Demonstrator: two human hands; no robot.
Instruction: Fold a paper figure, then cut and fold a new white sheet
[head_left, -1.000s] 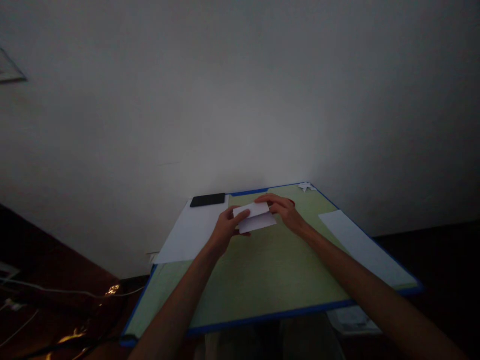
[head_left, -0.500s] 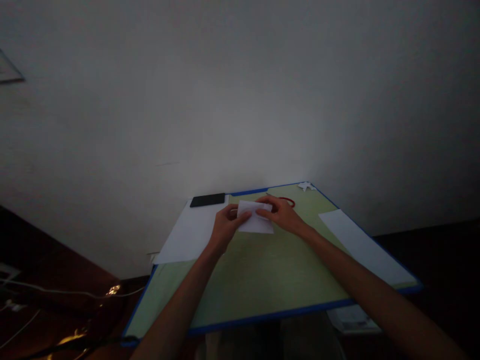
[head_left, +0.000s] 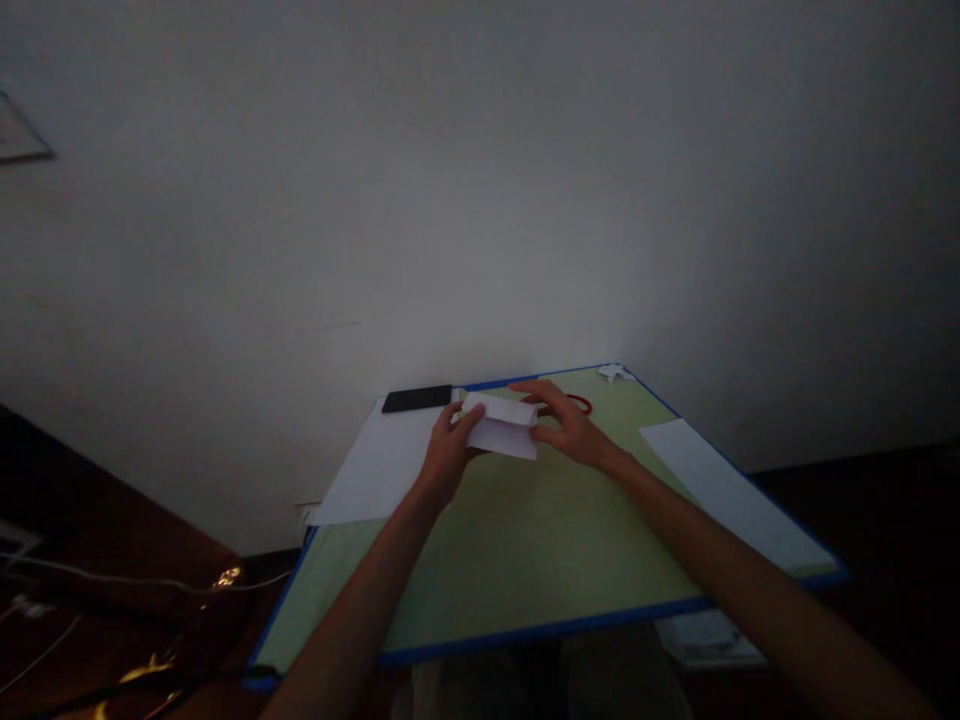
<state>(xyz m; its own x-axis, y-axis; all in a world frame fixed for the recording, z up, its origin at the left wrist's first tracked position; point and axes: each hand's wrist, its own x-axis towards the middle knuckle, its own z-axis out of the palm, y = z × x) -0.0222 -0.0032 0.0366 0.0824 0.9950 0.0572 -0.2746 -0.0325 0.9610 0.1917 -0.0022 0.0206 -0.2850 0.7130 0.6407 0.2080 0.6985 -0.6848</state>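
A small folded white paper (head_left: 501, 427) is held just above the far part of a green board with a blue rim (head_left: 525, 632). My left hand (head_left: 447, 452) pinches its left end, thumb on top. My right hand (head_left: 565, 424) grips its right end, with the fingers curved over the top fold. Both forearms reach in from the near edge.
A white sheet (head_left: 379, 467) lies on the board's left side, with a black phone (head_left: 416, 399) at its far end. Another white sheet (head_left: 720, 489) lies on the right. A red loop (head_left: 579, 402) and a small white paper scrap (head_left: 613, 373) sit near the far corner. Cables (head_left: 112, 582) trail on the dark floor at left.
The folded paper has been turned and refolded between both hands, and has shifted slightly toward the far edge. My right hand's fingers have moved from pressing on top to gripping the right end.
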